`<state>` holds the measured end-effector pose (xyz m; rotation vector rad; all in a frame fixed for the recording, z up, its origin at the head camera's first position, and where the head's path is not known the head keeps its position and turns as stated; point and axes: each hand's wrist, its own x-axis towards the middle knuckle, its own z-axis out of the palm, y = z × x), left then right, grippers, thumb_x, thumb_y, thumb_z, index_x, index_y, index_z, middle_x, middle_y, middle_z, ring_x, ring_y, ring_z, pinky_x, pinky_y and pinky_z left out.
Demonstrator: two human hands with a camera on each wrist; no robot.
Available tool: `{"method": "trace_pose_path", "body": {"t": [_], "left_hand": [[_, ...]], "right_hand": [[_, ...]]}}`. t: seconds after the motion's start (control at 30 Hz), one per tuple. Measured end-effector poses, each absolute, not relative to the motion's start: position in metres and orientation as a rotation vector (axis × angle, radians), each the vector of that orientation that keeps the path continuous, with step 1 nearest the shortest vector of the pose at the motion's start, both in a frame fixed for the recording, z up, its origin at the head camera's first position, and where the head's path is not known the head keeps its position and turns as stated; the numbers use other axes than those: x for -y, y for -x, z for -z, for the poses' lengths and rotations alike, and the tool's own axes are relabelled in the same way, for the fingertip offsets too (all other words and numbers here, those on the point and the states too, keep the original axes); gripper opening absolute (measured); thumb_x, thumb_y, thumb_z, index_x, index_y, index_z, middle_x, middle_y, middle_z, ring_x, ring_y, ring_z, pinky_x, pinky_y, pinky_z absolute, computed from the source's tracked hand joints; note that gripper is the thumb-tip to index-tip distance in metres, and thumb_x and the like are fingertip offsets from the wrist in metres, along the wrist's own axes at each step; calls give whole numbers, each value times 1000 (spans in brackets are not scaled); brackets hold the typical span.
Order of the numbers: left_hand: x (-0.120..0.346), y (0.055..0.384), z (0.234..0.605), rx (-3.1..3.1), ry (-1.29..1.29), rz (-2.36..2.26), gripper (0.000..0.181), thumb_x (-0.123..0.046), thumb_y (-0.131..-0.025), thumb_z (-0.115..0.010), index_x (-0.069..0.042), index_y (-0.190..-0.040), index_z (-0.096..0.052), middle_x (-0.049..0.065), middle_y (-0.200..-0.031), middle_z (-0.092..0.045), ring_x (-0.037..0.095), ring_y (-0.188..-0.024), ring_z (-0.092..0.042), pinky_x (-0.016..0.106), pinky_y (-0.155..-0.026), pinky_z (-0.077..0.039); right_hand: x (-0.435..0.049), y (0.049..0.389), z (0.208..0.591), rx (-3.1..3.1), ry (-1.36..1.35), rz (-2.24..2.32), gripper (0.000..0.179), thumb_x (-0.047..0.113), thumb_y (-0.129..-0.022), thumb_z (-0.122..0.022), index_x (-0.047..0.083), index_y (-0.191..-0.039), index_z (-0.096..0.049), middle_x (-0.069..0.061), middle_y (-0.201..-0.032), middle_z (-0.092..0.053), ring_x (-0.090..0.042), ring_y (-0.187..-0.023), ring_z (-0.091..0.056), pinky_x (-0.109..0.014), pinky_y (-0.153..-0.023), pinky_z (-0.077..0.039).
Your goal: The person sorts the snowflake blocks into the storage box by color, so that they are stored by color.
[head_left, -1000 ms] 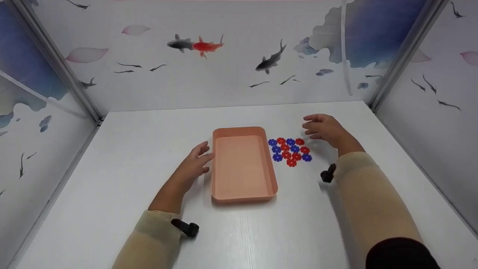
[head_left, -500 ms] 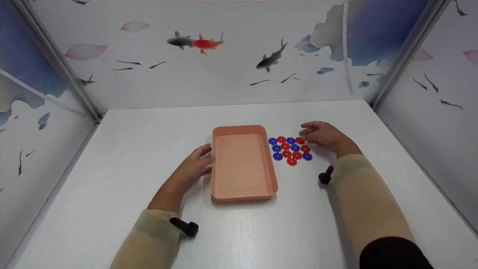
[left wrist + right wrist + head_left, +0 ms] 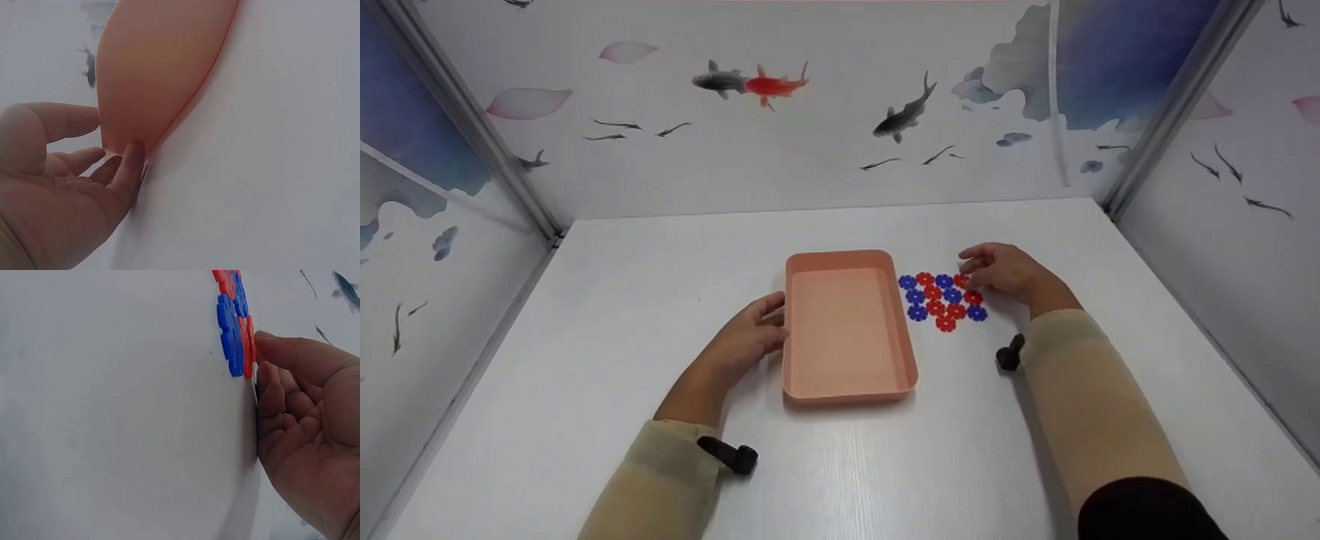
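A shallow pink rectangular tray point(image 3: 851, 394) lies on the white table. My left hand point(image 3: 742, 337) is at its left side, fingertips against the outer wall; in the left wrist view the fingers point(image 3: 129, 169) are spread along the tray wall point(image 3: 157, 73). Right of the tray several flat flower-shaped plastic pieces, red point(image 3: 946, 323) and blue point(image 3: 917, 313), lie in a close cluster. My right hand point(image 3: 1009, 274) reaches over the cluster's far right corner. Its thumb tip is right at a red piece point(image 3: 251, 340), with the other fingers bent loosely beside it.
A white tabletop point(image 3: 840, 472) surrounds the tray. Printed panels point(image 3: 825, 172) with fish and petals stand at the back and both sides, with metal posts at the corners. A black wrist device point(image 3: 731, 455) sits at the left cuff, another point(image 3: 1011, 354) at the right.
My right hand has come down and slightly left, onto the corner red piece. The left hand has shifted slightly down along the tray's side. The pieces lie as before.
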<state>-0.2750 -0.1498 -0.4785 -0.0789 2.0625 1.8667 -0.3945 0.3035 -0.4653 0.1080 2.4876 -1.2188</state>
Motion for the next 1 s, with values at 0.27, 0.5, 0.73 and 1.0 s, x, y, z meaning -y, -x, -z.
{"method": "trace_pose_path", "body": {"t": [0.27,0.5,0.73,1.0], "left_hand": [[152,276,482,-1953,-21,-1966,80,-2,-98,-68,-16,-168,-33,4,-170,-43,22,-153,-50,42,-121,-48],[153,277,482,-1952,8,-1960,81,-1,-97,-69,-18,-168,-35,3,-172,-42,20,-154,-49,41,-122,-48],[154,279,482,-1947,20,-1956,78,-2,-98,-68,-21,-168,-36,0,-171,-44,18,-153,-49,41,-123,-47],[157,277,483,-1919,0,-1971,78,-2,-99,-68,-20,-168,-35,1,-171,-43,18,-155,-47,40,-124,-46]], "right_hand": [[-303,395,465,-2507,-79,1170,61,14,-96,-77,23,-153,-55,-9,-148,-63,-29,-130,-62,-40,-114,-54],[-300,395,464,-2514,-109,1162,59,10,-96,-76,23,-151,-57,-7,-144,-63,-28,-127,-60,-36,-106,-57],[-296,394,461,-2548,-167,1126,55,13,-95,-79,24,-146,-62,-9,-141,-62,-29,-125,-58,-37,-105,-57],[-295,396,459,-2622,-132,980,41,24,-98,-79,18,-137,-71,-14,-138,-64,-31,-120,-59,-42,-108,-57]]}}
